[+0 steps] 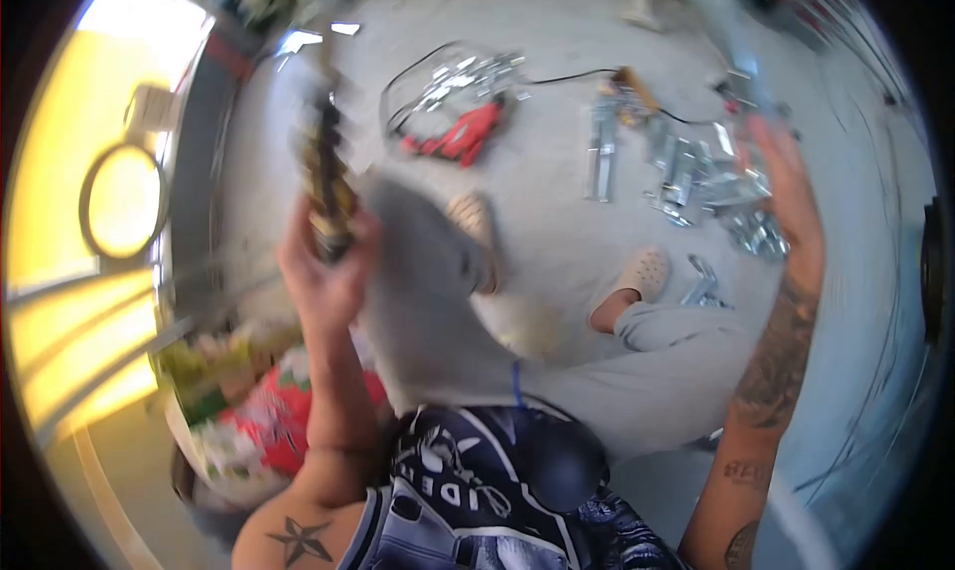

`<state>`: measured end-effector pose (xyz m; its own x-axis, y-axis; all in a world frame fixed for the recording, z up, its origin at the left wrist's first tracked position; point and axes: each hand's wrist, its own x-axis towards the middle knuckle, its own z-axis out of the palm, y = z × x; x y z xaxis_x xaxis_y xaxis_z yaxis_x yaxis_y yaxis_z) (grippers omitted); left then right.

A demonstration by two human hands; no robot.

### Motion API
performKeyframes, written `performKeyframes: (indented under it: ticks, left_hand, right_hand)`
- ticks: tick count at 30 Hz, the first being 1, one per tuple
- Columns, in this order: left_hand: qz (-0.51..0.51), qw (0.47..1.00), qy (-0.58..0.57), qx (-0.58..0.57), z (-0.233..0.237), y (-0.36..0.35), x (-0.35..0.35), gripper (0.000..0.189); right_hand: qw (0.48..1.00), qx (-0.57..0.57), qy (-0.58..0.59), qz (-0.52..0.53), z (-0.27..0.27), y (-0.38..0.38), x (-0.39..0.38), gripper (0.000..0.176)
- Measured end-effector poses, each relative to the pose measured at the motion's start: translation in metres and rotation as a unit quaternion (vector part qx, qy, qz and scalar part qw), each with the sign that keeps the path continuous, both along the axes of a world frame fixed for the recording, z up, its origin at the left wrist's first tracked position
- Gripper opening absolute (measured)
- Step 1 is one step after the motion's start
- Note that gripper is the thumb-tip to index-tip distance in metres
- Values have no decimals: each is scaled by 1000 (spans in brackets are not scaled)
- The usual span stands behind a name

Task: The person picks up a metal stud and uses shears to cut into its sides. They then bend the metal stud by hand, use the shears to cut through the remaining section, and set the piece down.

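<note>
My left hand (pixel 328 262) grips the end of a long black and yellow tool (pixel 328 172), which is blurred and points away from me. At the right, my right hand (pixel 786 177) is stretched forward beside the metal parts, its fingers smeared by motion. A pale, blurred long piece (pixel 741 58) shows just beyond its fingertips; whether the hand holds it is unclear. Shiny metal pieces (pixel 681 177) lie on the floor left of this hand. Between the hands and farther off, a red tool (pixel 463 137) with a black cable rests near more metal pieces (pixel 468 78).
My legs in grey trousers (pixel 418 282) and beige clogs (pixel 647 272) are in the middle of the floor (pixel 557 172). A red, white and green bag (pixel 269 421) is at the lower left, near a yellow panel (pixel 80 192). Green foliage lines the top edge.
</note>
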<state>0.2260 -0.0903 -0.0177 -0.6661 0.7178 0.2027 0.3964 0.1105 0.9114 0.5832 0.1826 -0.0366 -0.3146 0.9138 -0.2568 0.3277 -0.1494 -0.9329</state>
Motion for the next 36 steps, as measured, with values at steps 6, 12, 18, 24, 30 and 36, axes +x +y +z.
performKeyframes:
  ticks: [6,12,18,24,30,36]
  left_hand:
    - [188,957,30,-217,-128,-75,-145,50]
    - [299,787,-101,-530,-306,-130,-145,75]
    - [268,738,-108,-610,-356,-149,-119,83]
    - [-132,839,10,-528,-363,-114,-55,68]
    - [-282,738,-10,-613,-408,-115,14,64]
    - [-260,738,-26,-622,-415,-122,7,60]
  right_hand:
    - [986,-102,128,31,-19,17,3,34]
    - [985,-96,134,55,-57,8,-19,41]
    - [995,-42,71,63,-35,-21,-60,48]
    - [988,-30,126,86,-27,-35,-96,64]
    - [970,-64,218,87,4,-39,-120,62]
    - [962,-106,235,94,8,-37,-111,67]
